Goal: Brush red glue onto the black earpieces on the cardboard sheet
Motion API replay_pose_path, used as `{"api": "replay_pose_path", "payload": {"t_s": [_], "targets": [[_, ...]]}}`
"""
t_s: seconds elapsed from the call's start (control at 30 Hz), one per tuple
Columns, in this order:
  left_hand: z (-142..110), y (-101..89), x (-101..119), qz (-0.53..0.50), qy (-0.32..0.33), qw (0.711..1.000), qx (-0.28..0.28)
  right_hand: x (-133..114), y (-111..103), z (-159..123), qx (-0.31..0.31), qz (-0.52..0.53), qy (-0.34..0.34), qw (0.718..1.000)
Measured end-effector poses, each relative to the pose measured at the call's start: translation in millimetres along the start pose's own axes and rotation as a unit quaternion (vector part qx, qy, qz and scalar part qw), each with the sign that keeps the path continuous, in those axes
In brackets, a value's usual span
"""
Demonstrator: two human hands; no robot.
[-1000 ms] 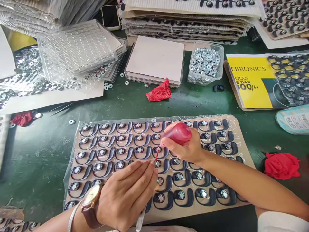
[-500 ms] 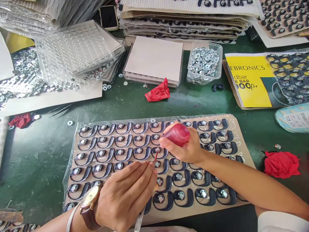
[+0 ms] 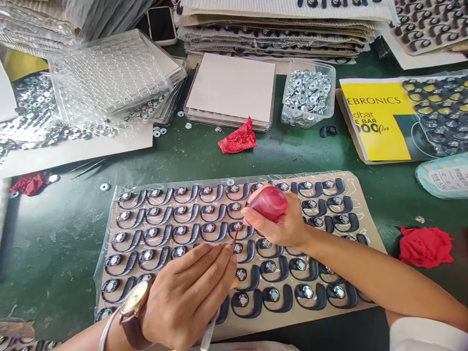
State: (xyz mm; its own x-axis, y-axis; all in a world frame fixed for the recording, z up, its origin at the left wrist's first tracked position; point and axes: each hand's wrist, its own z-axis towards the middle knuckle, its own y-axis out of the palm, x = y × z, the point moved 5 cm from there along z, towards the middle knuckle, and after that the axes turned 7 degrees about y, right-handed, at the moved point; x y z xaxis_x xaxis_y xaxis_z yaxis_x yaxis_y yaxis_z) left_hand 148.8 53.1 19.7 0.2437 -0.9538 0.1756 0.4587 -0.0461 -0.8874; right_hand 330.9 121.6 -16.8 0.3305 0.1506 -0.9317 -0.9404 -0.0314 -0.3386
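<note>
My left hand (image 3: 193,292), with a watch on its wrist, is closed around slim metal tweezers (image 3: 207,334). Their red-coated tip touches or hovers just over a small round part in one black hooked earpiece. In my right hand (image 3: 288,224) is a squeeze bottle (image 3: 268,202) of red liquid, tilted with its nozzle end down and left near the same part; the nozzle itself is mostly hidden. Both hands are over a brown card sheet (image 3: 361,243) carrying rows of black ear-hook pieces (image 3: 208,229), each with a silvery round centre.
Behind the sheet lie a red crumpled cloth (image 3: 239,139), a stack of pale cards (image 3: 230,87) and a clear tub (image 3: 309,95) of metal discs. Another red cloth (image 3: 426,247) lies right. Loose discs, clear trays (image 3: 109,78) and a phone (image 3: 161,24) are farther back.
The view has shifted slightly. Both hands hold nearly the same pose, with the tweezers and bottle staying at the same earpiece.
</note>
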Motion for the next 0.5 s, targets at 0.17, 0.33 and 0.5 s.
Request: {"api": "replay_pose_path", "payload": {"t_s": [0.17, 0.33, 0.5], "targets": [[1, -1.7, -5, -0.020, -0.025, 0.999, 0.001, 0, -1, -1, 0.013, 0.015, 0.002, 1.000], [4, -3.6, -12, -0.046, -0.030, 0.998, 0.010, 1, -1, -2, -0.003, 0.002, -0.001, 1.000], [8, -8.3, -28, -0.109, -0.074, 0.990, 0.040, 2, 3, -4, -0.022, 0.023, -0.002, 0.999]]}}
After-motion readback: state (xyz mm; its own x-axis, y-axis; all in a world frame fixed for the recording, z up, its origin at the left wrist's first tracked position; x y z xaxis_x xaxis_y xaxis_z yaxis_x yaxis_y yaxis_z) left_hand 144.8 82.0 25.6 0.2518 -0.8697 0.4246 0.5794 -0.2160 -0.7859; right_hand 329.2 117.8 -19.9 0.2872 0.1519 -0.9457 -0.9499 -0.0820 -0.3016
